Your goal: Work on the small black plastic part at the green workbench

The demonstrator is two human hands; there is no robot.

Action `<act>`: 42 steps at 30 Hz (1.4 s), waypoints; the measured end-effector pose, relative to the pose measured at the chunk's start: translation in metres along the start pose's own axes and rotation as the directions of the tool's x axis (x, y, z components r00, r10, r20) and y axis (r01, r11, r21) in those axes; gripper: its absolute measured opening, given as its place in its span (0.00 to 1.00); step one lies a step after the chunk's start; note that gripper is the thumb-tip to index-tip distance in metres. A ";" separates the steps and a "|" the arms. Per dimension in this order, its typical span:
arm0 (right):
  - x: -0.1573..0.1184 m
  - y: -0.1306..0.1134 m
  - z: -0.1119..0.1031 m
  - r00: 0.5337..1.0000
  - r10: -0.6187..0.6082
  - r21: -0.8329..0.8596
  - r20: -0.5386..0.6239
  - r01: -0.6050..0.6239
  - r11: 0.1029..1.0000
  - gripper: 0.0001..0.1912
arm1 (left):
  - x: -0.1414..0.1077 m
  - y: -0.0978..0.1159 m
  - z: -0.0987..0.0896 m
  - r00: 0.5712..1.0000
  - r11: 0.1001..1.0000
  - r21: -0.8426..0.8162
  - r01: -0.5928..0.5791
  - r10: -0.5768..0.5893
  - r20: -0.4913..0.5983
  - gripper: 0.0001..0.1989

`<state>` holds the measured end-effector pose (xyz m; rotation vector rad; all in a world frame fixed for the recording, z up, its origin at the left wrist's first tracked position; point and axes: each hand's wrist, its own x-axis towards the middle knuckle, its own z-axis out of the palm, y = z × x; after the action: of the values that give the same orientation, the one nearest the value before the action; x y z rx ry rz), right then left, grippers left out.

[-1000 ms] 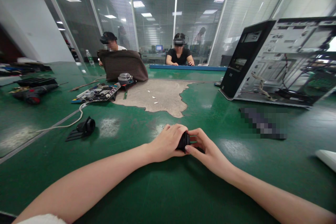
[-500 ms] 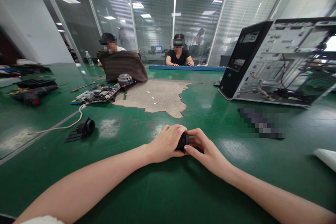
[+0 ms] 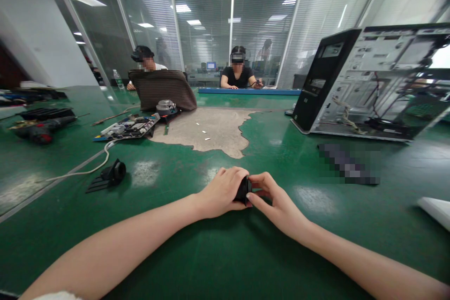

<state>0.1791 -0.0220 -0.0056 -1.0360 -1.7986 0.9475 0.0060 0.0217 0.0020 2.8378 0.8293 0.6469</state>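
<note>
A small black part is between my two hands, low over the green table. My left hand wraps round its left side, the fingers over its top, and hides much of it. My right hand grips the right side of the same part with thumb and fingertips. To the left, a black plastic piece with a round end and flat slats lies on the table.
A circuit board with a cable lies left, near a power drill and a brown draped object. An open computer case stands right, a blurred dark item before it. Two people sit across.
The view has shifted slightly. The black part looks slightly turned between my hands, which keep their hold. Across the table, one person's hand has risen a little.
</note>
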 end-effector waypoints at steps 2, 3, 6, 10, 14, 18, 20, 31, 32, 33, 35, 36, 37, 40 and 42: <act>-0.002 -0.001 -0.001 1.000 -0.022 -0.024 0.011 0.022 0.999 0.10 | 0.000 0.000 0.000 1.000 1.000 0.003 0.000 0.000 0.000 0.29; -0.003 -0.001 -0.002 0.998 -0.059 -0.058 0.001 0.059 0.997 0.10 | 0.000 0.000 0.000 1.000 1.000 0.004 -0.001 0.001 -0.002 0.28; -0.003 -0.002 -0.003 0.980 -0.195 -0.186 -0.033 0.186 0.965 0.08 | 0.000 0.000 0.000 1.000 1.000 0.001 -0.005 0.005 -0.009 0.28; 0.000 -0.001 -0.002 0.982 -0.176 -0.143 -0.074 0.164 0.976 0.06 | 0.000 0.000 0.000 1.000 1.000 -0.016 -0.002 0.002 -0.011 0.28; 0.001 0.000 -0.002 0.998 -0.036 -0.014 -0.053 0.036 0.999 0.15 | 0.001 0.000 0.001 1.000 1.000 -0.009 -0.005 0.005 -0.015 0.28; -0.001 -0.002 -0.002 1.000 -0.001 -0.025 0.025 0.002 1.000 0.11 | 0.001 0.000 0.001 1.000 1.000 -0.016 0.012 -0.012 -0.012 0.28; -0.002 -0.003 -0.003 0.998 -0.063 -0.105 0.016 0.064 0.992 0.11 | 0.000 0.000 0.001 1.000 1.000 -0.018 0.015 -0.015 -0.006 0.28; 0.003 -0.001 -0.001 0.999 -0.009 0.004 -0.050 0.009 1.000 0.10 | 0.000 0.001 0.001 1.000 1.000 -0.016 -0.007 0.007 -0.031 0.29; 0.003 -0.002 -0.001 0.999 0.023 0.029 -0.026 -0.023 0.999 0.12 | 0.000 0.001 0.001 1.000 1.000 -0.016 -0.003 0.003 -0.029 0.29; 0.003 -0.002 -0.001 0.999 0.043 0.044 0.005 -0.044 0.998 0.12 | 0.000 0.001 0.001 1.000 1.000 -0.016 0.002 -0.002 -0.028 0.29; 0.002 -0.004 -0.001 0.999 0.031 0.024 0.042 -0.032 0.999 0.10 | 0.000 0.000 0.001 1.000 1.000 -0.014 0.012 -0.012 -0.019 0.28; 0.001 -0.005 -0.001 0.999 -0.001 -0.009 0.039 0.001 1.000 0.10 | 0.000 0.000 0.001 1.000 1.000 -0.012 0.013 -0.014 -0.014 0.28; 0.000 -0.006 -0.001 0.999 -0.045 -0.051 0.026 0.046 0.998 0.11 | -0.001 0.001 0.000 1.000 1.000 -0.010 0.013 -0.013 -0.009 0.27; -0.001 -0.006 -0.002 0.987 -0.160 -0.140 -0.021 0.156 0.978 0.09 | -0.001 0.002 -0.001 1.000 1.000 -0.009 0.008 -0.008 -0.009 0.27; 0.000 -0.005 -0.002 0.986 -0.163 -0.132 -0.042 0.156 0.979 0.05 | -0.001 0.003 -0.001 1.000 1.000 -0.009 0.007 -0.008 -0.024 0.27</act>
<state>0.1796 -0.0239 -0.0008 -0.9693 -1.8867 0.7091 0.0063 0.0192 0.0034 2.8233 0.8382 0.6831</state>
